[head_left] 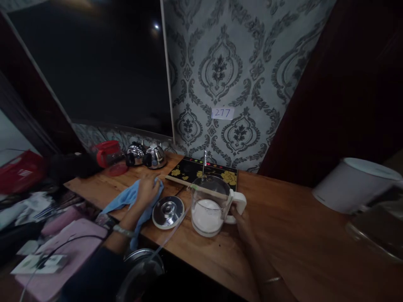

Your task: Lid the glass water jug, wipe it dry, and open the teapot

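My right hand (238, 216) is closed around the white handle of a clear glass kettle (209, 228), which has a white base inside and no lid on it. The kettle is over the wooden table (283, 218), in front of a black panel with gold flowers (182, 170); whether it touches the wood I cannot tell. Over to the left, my left hand (147, 188) is closed on a light blue cloth (126, 197), pressed against the tabletop. Between the hands lies a round shiny metal lid (168, 212) with a knob.
Two chrome kettles (155, 156) and a red-handled jug (108, 155) stand at the back left. A white kettle (355, 184) is at the right. Clear tubing (171, 235) crosses the table's front edge to a glass vessel (143, 272) below. A large screen (94, 63) hangs above.
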Action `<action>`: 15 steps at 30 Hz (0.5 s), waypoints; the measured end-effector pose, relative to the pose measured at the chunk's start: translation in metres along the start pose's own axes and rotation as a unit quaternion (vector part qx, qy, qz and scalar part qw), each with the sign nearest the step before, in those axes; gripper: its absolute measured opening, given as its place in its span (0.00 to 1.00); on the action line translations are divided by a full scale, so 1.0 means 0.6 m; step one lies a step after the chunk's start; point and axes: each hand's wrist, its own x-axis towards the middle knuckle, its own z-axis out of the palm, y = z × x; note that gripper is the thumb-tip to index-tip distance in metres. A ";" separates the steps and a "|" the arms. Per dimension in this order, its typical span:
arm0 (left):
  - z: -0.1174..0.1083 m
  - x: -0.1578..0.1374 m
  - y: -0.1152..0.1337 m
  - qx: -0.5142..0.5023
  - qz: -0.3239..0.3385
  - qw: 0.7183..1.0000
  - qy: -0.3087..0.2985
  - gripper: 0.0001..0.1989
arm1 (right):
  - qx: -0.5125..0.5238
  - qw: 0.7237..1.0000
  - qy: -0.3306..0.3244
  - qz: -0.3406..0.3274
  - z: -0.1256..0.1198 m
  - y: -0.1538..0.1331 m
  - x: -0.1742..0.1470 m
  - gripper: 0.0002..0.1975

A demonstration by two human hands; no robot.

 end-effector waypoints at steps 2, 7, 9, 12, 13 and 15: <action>0.020 0.046 0.043 -0.004 0.044 0.998 -0.034 0.22 | -0.006 1.000 -0.004 0.009 -0.005 0.004 0.000 0.27; 0.091 0.161 0.115 0.013 0.107 0.988 -0.110 0.25 | -0.020 0.998 -0.032 0.042 -0.019 0.023 -0.002 0.28; 0.117 0.199 0.130 0.024 0.117 0.984 -0.133 0.25 | -0.030 0.998 -0.027 0.040 -0.022 0.027 -0.003 0.27; 0.151 0.243 0.141 0.042 0.117 0.979 -0.165 0.18 | -0.057 0.998 -0.028 0.029 -0.025 0.028 -0.004 0.26; 0.161 0.255 0.143 0.047 0.115 0.977 -0.175 0.16 | -0.070 0.997 -0.032 0.028 -0.025 0.027 -0.005 0.25; 0.182 0.276 0.143 0.057 0.109 0.974 -0.192 0.15 | -0.092 0.995 -0.029 0.030 -0.024 0.024 -0.007 0.25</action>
